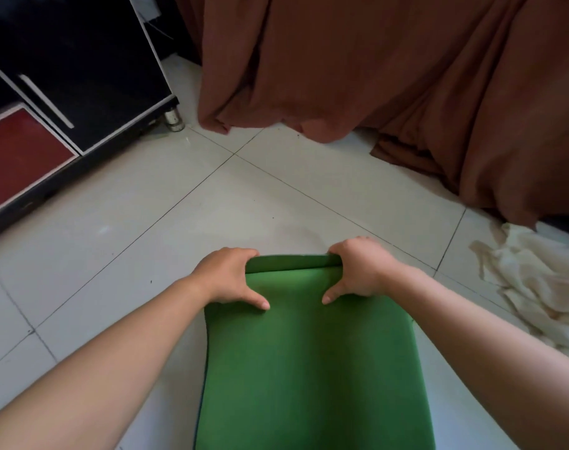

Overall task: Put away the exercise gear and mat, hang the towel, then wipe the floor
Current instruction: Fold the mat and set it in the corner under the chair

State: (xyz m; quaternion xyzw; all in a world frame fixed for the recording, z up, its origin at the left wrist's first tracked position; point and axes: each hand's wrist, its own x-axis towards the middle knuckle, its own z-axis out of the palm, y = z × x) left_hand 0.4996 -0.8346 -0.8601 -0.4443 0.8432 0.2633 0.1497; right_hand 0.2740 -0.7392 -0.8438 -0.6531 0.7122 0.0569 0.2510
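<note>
While spread on glossy white floor tiles, runs from 6 o'clock up to centre as a green mat, far edge folded over. Grips that fold with left hand at its 9 o'clock end and right hand at its 3 o'clock end, fingers curled over the edge, thumbs pressed flat on top. Shows dark grout lines crossing toward 12 o'clock, brown curtain pooled at 1 o'clock, black-and-red cabinet at 10 o'clock, crumpled cream cloth at 3 o'clock.

mat: matt foam | floor: glossy tile | curtain: cloth
</note>
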